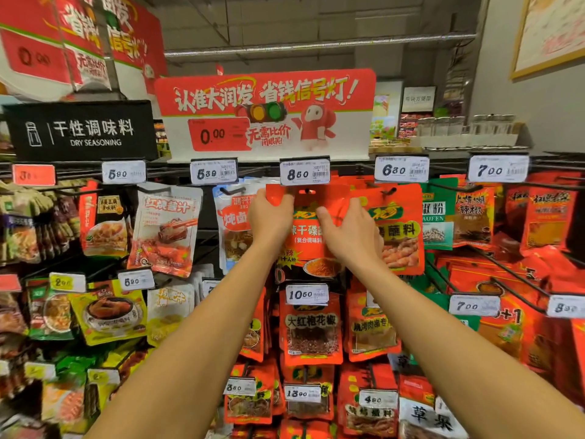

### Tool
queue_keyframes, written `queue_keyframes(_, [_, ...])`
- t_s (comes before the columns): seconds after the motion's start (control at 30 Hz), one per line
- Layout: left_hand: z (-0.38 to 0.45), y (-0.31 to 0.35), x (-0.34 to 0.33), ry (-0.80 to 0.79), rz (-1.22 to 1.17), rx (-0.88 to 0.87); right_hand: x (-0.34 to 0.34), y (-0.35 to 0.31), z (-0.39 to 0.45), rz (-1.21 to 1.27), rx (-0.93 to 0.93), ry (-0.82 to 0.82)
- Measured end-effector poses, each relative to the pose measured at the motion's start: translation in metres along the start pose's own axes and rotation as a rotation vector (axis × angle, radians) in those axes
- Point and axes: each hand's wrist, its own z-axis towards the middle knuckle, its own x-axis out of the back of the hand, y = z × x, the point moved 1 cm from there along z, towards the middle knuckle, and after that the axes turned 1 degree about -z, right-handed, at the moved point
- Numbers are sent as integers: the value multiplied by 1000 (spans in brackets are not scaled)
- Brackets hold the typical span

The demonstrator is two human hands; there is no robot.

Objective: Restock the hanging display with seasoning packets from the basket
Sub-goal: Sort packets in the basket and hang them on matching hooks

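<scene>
Both hands up top: left hand (269, 213) pinches the red seasoning packet (308, 231) by its corner, right hand (349, 231) grips its side, w/ the hang hole right at the peg under the 8.50 tag (305, 172). Not hooked yet imo. Basket's out of view, so no idea how many are left.

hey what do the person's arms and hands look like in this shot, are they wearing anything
Both arms are bare all the way to the bottom edge of the frame: no sleeves show. The left hand and the right hand wear no gloves, and no watch, bracelet or ring is visible on either wrist or on the fingers that show.
</scene>
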Motion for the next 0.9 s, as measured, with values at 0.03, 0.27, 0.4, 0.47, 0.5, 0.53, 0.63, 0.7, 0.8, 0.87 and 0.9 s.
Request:
queue_keyframes(0.03, [4, 0, -3, 3, 21, 3, -1, 0, 3, -2, -12, -6])
queue_keyframes(0.27, [2, -25, 2, -37, 3, -1, -6, 12, -1, 39, -54, -39])
queue_keyframes(0.4, [-1, -20, 11, -33, -15, -35, 0, 16, -11, 79, -33, -44])
queue_keyframes(0.47, [-2, -18, 15, -41, -15, -48, 3, 18, -15, 96, -20, -45])
queue_keyframes(0.5, [-2, -17, 16, -43, -21, -55, 5, 19, -16, 110, -13, -44])
queue_keyframes(0.53, [-2, -16, 17, -39, -26, -58, 7, 19, -17, 130, -4, -33])
queue_keyframes(0.63, [3, -7, 18, 10, -39, -51, 14, 10, -7, 198, 31, 49])
queue_keyframes(0.7, [8, 0, 14, 9, -47, -29, 17, -2, 10, 226, 29, 66])
queue_keyframes(0.8, [13, 7, 7, -15, -21, -4, 13, -14, 39, 251, -1, 20])
queue_keyframes(0.87, [15, 7, 4, -11, 8, 1, 5, -12, 50, 292, -51, -30])
queue_keyframes(0.9, [16, 6, 4, -13, 20, 3, 1, -10, 53, 300, -77, -54])
